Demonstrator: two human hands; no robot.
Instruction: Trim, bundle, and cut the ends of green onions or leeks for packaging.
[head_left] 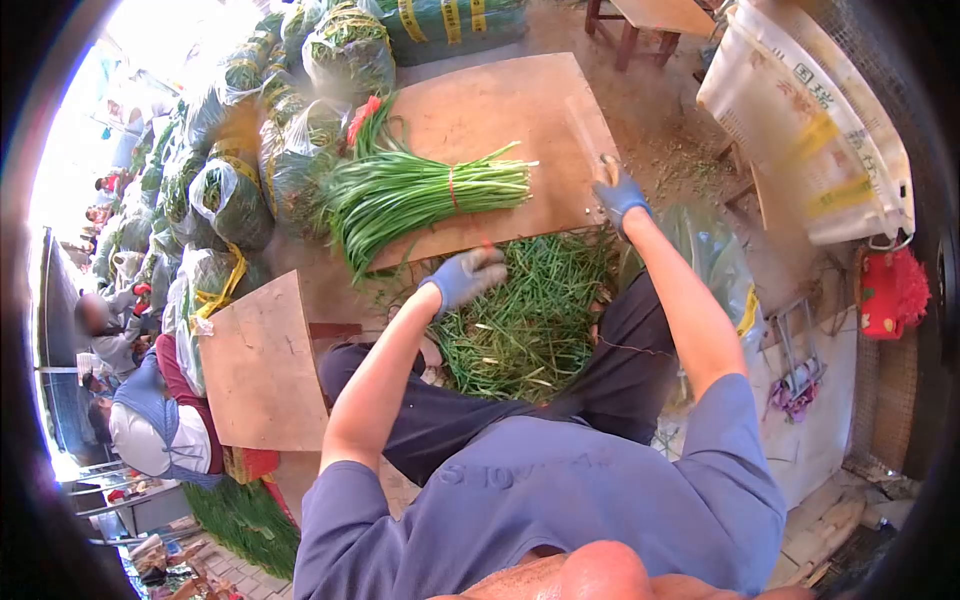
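Note:
A bundle of long green garlic chives [440,192] lies on a wooden board [480,95], tied with a red band [452,187]; its cut ends point right. My left hand [468,278], in a blue-grey glove, is just below the board's near edge, over the loose greens. Its fingers stretch to the right, slightly blurred, and I see nothing in them. At the board's right edge is my right hand [620,192], also gloved. Its fingers point up and are smeared, so I cannot make out whether they hold anything. A small reddish blur shows above my left hand.
Loose green trimmings [530,320] heap between my legs. Bagged greens [232,195] stack up at the left. Another wooden board [262,370] stands at left, with a person [165,425] seated beyond it. A white printed sack [800,120] hangs at right near a red bag [885,295].

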